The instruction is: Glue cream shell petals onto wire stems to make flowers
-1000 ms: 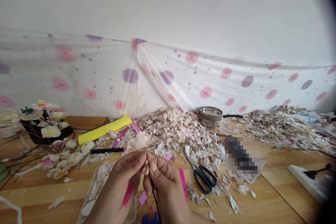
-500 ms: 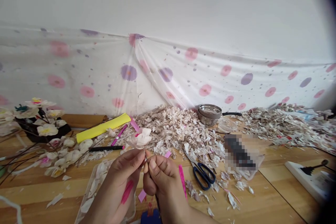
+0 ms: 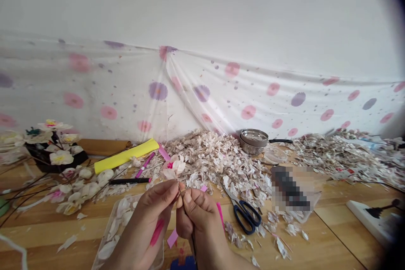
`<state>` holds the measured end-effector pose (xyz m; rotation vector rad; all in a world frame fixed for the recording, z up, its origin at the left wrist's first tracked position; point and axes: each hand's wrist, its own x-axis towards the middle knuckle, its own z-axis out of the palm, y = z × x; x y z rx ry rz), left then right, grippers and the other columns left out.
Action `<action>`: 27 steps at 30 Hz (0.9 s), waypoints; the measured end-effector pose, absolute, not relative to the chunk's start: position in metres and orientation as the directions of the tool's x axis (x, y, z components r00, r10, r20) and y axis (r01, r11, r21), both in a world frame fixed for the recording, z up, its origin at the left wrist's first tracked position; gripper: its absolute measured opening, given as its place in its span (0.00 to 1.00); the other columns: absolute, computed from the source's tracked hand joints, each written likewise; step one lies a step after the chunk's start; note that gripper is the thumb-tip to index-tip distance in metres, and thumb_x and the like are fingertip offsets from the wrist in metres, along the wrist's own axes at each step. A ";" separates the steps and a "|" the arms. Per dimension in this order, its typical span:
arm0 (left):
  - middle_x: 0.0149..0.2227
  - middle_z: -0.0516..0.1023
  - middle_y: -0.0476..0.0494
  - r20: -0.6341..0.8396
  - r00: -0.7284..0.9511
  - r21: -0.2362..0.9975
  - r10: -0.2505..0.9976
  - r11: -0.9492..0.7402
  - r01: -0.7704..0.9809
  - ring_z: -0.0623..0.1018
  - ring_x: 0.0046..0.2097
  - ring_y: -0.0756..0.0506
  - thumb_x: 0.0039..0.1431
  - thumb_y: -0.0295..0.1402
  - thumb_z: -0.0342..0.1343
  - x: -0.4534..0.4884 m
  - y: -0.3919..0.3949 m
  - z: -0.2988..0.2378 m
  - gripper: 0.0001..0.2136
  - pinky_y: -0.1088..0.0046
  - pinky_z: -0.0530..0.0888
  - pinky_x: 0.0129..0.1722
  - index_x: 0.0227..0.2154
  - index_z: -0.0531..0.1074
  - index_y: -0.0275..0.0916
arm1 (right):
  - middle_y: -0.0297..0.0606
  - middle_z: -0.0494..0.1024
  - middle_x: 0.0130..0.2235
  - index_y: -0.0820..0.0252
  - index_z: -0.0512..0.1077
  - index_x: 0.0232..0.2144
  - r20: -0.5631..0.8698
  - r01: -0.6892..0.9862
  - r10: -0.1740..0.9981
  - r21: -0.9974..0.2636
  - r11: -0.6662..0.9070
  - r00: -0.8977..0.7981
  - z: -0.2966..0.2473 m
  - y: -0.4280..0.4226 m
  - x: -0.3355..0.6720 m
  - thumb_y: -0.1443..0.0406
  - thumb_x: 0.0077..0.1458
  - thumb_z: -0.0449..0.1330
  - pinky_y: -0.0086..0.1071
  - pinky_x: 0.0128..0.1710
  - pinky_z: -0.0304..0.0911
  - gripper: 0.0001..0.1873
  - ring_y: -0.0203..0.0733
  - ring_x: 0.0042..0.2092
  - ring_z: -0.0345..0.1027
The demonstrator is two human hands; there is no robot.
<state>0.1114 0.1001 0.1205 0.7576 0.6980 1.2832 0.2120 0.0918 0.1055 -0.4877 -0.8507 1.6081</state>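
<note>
A white handmade flower (image 3: 175, 168) with a pink centre stands above my fingertips in the middle of the view. My left hand (image 3: 158, 204) pinches it just under the petals. Close beside it, my right hand (image 3: 201, 211) grips the thin dark stem between thumb and forefinger, and the stem runs down below that hand. The exact point where the fingers meet is partly hidden. Pink smears mark my left palm. Behind the left wrist lies a clear tray (image 3: 109, 223) of white petals. Dark-handled scissors (image 3: 245, 215) rest right of my right hand.
A heap of dry pale petals (image 3: 215, 152) lies behind my hands, beside metal bowls (image 3: 253, 140). To the left are a yellow paper roll (image 3: 126, 155), a black marker (image 3: 129, 181) and finished flowers (image 3: 76, 196). A power strip (image 3: 367, 219) sits at right.
The flower has turned so its pink centre shows more towards me. Both hands keep their pinch close together, and the whole view has shifted slightly.
</note>
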 end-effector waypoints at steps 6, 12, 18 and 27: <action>0.27 0.77 0.47 -0.071 0.154 0.806 0.986 0.147 -0.573 0.74 0.36 0.49 0.47 0.34 0.67 0.112 0.102 0.118 0.06 0.79 0.72 0.40 0.26 0.79 0.37 | 0.22 0.57 0.12 0.61 0.68 0.22 0.173 -0.696 0.971 -0.718 0.010 -0.164 0.106 0.094 0.214 0.53 0.52 0.63 0.25 0.17 0.37 0.18 0.26 0.16 0.40; 0.28 0.79 0.48 -0.123 0.049 0.813 0.991 0.129 -0.568 0.74 0.35 0.50 0.39 0.33 0.72 0.110 0.106 0.118 0.11 0.82 0.72 0.38 0.27 0.80 0.37 | 0.22 0.57 0.12 0.61 0.68 0.23 0.192 -0.703 0.967 -0.711 0.020 -0.166 0.105 0.098 0.218 0.55 0.55 0.62 0.25 0.17 0.38 0.17 0.26 0.15 0.40; 0.28 0.80 0.49 -0.108 0.002 0.806 0.994 0.089 -0.586 0.75 0.34 0.51 0.37 0.33 0.73 0.110 0.107 0.119 0.11 0.84 0.72 0.36 0.25 0.80 0.39 | 0.22 0.58 0.11 0.61 0.68 0.24 0.190 -0.685 0.964 -0.729 0.011 -0.186 0.099 0.101 0.212 0.51 0.52 0.63 0.25 0.15 0.35 0.19 0.25 0.13 0.39; 0.25 0.77 0.48 -0.108 0.022 0.810 0.994 0.101 -0.577 0.73 0.32 0.50 0.33 0.36 0.74 0.112 0.106 0.120 0.13 0.81 0.72 0.34 0.24 0.80 0.37 | 0.23 0.60 0.11 0.61 0.67 0.24 0.175 -0.574 0.962 -0.819 0.024 -0.211 0.091 0.106 0.209 0.46 0.49 0.63 0.23 0.14 0.38 0.24 0.25 0.13 0.44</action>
